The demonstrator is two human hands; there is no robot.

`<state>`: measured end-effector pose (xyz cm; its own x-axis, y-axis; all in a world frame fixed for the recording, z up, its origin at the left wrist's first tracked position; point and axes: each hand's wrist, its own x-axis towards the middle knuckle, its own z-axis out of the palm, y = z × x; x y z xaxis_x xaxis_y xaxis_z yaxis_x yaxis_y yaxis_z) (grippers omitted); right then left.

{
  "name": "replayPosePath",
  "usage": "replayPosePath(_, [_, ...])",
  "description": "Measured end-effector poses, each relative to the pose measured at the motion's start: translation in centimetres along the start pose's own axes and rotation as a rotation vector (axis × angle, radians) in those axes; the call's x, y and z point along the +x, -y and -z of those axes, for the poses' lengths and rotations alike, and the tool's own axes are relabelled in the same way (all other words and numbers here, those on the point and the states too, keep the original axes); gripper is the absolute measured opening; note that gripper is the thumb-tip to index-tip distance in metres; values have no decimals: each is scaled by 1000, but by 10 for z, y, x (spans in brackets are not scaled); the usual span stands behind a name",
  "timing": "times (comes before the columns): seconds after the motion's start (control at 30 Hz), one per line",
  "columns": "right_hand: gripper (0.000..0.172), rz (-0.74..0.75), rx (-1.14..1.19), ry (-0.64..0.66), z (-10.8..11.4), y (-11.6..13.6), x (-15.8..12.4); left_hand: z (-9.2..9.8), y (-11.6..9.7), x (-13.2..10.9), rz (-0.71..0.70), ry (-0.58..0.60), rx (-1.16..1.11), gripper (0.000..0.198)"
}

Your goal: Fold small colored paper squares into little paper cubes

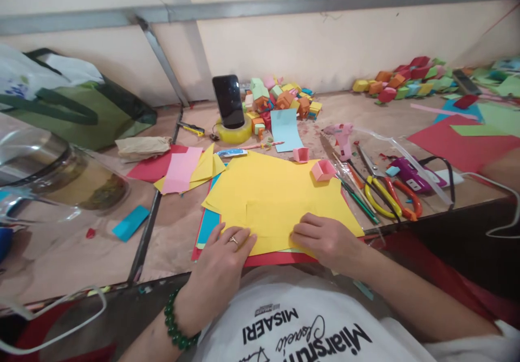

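My left hand (225,248) lies flat on the near left corner of the yellow paper (276,194), fingers stretched out and close together, pressing it down. My right hand (325,240) rests on the near edge just beside it, fingers curled with the tips on the sheet; whether they nip the edge I cannot tell. The yellow paper lies on the table (174,243) right in front of me, between and under both hands, on top of a red sheet (280,259) and a blue sheet (207,226) that peek out below and to the left.

On the far right corner of the yellow paper sits a small pink paper box (324,169), with a second one (301,154) just behind it. To the right lie the scissors (390,194) and a pink glue gun (342,137), well clear of my fingers. Further back a phone (228,101) stands upright in a tape roll (234,131), beside a heap of folded paper cubes (280,99). Pink paper (181,169) lies to the left
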<state>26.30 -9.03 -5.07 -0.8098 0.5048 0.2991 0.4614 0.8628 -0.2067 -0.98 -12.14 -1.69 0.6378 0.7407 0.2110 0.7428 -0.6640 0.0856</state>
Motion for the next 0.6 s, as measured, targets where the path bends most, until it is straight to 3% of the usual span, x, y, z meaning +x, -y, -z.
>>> replayPosePath(0.13, [32,-53,5,-56,12,-1,-17,-3,6,-7,15,-13,-25,48])
replayPosePath(0.37, [31,-54,27,-191,17,0,-22,-3,6,-10,12,-21,72,53])
replayPosePath(0.6, [36,-109,121,-229,25,-2,-27,0,8,-12,57,6,-4,53])
